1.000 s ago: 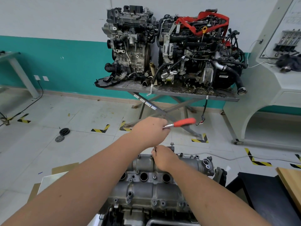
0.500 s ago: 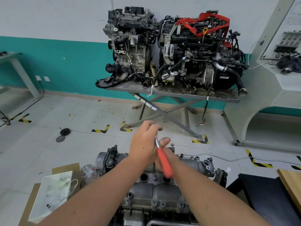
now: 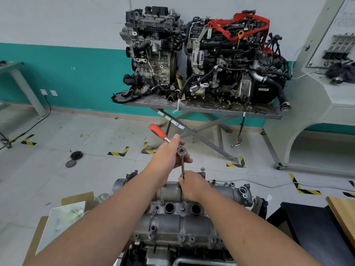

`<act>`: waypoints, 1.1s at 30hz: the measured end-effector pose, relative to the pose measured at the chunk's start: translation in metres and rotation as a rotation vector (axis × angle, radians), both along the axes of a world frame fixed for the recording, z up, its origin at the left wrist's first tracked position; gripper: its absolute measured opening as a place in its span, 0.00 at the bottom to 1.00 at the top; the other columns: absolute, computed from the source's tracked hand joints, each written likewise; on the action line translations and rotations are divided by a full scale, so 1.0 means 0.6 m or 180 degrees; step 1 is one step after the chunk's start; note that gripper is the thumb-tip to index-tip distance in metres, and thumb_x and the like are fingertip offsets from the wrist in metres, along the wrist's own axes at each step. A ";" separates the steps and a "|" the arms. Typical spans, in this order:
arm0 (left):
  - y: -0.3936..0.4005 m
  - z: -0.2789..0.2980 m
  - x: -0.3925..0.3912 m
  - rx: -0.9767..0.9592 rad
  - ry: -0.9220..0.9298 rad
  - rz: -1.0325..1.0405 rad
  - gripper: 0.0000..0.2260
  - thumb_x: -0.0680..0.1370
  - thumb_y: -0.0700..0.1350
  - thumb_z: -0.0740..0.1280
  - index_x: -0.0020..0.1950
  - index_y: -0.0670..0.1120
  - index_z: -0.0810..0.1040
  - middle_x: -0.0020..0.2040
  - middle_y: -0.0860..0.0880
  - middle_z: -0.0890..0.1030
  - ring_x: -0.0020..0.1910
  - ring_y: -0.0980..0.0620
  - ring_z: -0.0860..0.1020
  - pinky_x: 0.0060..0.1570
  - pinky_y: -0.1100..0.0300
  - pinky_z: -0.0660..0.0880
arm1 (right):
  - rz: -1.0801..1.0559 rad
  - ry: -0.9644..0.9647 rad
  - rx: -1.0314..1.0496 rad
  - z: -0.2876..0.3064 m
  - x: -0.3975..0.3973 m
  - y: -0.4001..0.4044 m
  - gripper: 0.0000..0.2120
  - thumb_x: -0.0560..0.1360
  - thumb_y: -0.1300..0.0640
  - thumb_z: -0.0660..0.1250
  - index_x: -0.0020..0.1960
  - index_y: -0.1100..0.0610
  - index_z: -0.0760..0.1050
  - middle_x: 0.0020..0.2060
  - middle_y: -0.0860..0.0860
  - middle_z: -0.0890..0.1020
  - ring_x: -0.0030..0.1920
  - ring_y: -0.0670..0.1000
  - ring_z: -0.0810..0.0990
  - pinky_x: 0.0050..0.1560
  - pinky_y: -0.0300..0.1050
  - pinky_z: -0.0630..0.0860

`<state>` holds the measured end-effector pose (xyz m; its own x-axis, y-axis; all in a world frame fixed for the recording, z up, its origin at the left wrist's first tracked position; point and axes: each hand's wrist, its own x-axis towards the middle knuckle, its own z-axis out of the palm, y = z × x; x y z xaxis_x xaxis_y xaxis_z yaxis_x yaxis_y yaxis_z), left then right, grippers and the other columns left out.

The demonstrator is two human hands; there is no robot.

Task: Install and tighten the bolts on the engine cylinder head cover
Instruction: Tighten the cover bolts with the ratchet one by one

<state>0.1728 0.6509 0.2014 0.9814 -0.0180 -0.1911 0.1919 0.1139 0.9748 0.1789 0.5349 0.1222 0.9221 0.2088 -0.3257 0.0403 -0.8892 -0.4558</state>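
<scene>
A grey metal cylinder head cover (image 3: 172,225) lies in front of me, with round plug holes and several bolts along its edges. My left hand (image 3: 169,154) grips a ratchet wrench (image 3: 181,151) near its head; the red handle (image 3: 158,131) points up and to the left. A thin extension bar (image 3: 182,167) runs down from the ratchet head to the cover's far edge. My right hand (image 3: 190,186) pinches the lower end of that bar, hiding the bolt beneath it. A single bolt (image 3: 202,170) stands upright just right of my right hand.
Two engines (image 3: 201,54) sit on a scissor-leg metal stand (image 3: 192,110) ahead. A white console (image 3: 326,96) stands at the right, a black surface (image 3: 307,227) and a wooden board (image 3: 343,214) at lower right. Cardboard and a white sheet (image 3: 63,223) lie at lower left. Pulley discs (image 3: 76,155) rest on the floor.
The ratchet handle swung from pointing right, through pointing down toward me, to pointing up-left. My left hand moved with it; my right hand stayed on the bar's lower end.
</scene>
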 end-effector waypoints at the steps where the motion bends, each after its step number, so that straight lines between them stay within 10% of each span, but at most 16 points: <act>1: 0.002 0.005 -0.001 0.0065 -0.0002 -0.0140 0.19 0.84 0.57 0.54 0.59 0.43 0.73 0.38 0.45 0.84 0.43 0.45 0.85 0.47 0.54 0.77 | -0.0038 0.0005 0.0033 -0.001 0.000 0.000 0.09 0.83 0.54 0.56 0.46 0.54 0.71 0.46 0.54 0.81 0.45 0.55 0.76 0.45 0.47 0.70; 7: 0.017 0.021 -0.004 0.0407 0.0033 -0.0516 0.18 0.84 0.57 0.53 0.60 0.44 0.73 0.42 0.45 0.85 0.50 0.47 0.85 0.58 0.48 0.76 | -0.0112 0.0025 0.0178 -0.006 0.003 0.001 0.13 0.82 0.48 0.56 0.41 0.51 0.70 0.40 0.49 0.79 0.41 0.53 0.76 0.41 0.47 0.69; 14: -0.008 0.067 0.007 0.1568 0.0151 -0.0476 0.09 0.81 0.44 0.54 0.49 0.43 0.72 0.39 0.46 0.85 0.37 0.55 0.85 0.43 0.55 0.75 | -0.0174 0.0101 0.0387 0.002 0.003 0.003 0.18 0.83 0.44 0.53 0.42 0.52 0.71 0.40 0.51 0.78 0.45 0.56 0.77 0.45 0.48 0.70; 24: -0.028 0.043 -0.003 0.4804 -0.2005 -0.0855 0.21 0.80 0.62 0.59 0.35 0.49 0.66 0.39 0.52 0.69 0.37 0.49 0.70 0.34 0.57 0.63 | 0.0065 0.0081 0.0313 0.010 0.006 -0.007 0.14 0.81 0.60 0.54 0.36 0.53 0.62 0.35 0.51 0.71 0.41 0.54 0.69 0.39 0.52 0.70; 29: -0.024 -0.014 -0.028 0.3695 -0.3035 0.0348 0.27 0.73 0.67 0.61 0.43 0.43 0.80 0.46 0.47 0.78 0.39 0.47 0.74 0.37 0.54 0.72 | -0.0977 -0.0439 0.0480 0.042 -0.009 0.026 0.18 0.78 0.74 0.58 0.42 0.51 0.68 0.37 0.48 0.67 0.42 0.46 0.69 0.56 0.43 0.76; 31: -0.018 -0.028 -0.033 0.2952 -0.2707 0.0450 0.25 0.73 0.64 0.62 0.53 0.44 0.81 0.53 0.53 0.76 0.43 0.50 0.76 0.39 0.55 0.75 | -0.0706 0.0269 0.0937 0.016 -0.001 0.013 0.15 0.79 0.58 0.64 0.37 0.43 0.68 0.27 0.38 0.63 0.38 0.36 0.69 0.50 0.26 0.67; 33: -0.025 -0.035 -0.034 0.1985 -0.2055 0.0312 0.22 0.75 0.61 0.59 0.62 0.50 0.76 0.53 0.63 0.75 0.47 0.56 0.77 0.47 0.54 0.78 | -0.0783 0.0072 0.0464 -0.002 -0.001 0.000 0.11 0.81 0.56 0.60 0.42 0.46 0.74 0.33 0.39 0.75 0.41 0.43 0.75 0.49 0.37 0.75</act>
<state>0.1523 0.6357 0.1802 0.8928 -0.0061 0.4505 -0.3968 -0.4844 0.7797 0.1782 0.5347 0.1213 0.9437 0.0258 -0.3299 -0.1803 -0.7959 -0.5780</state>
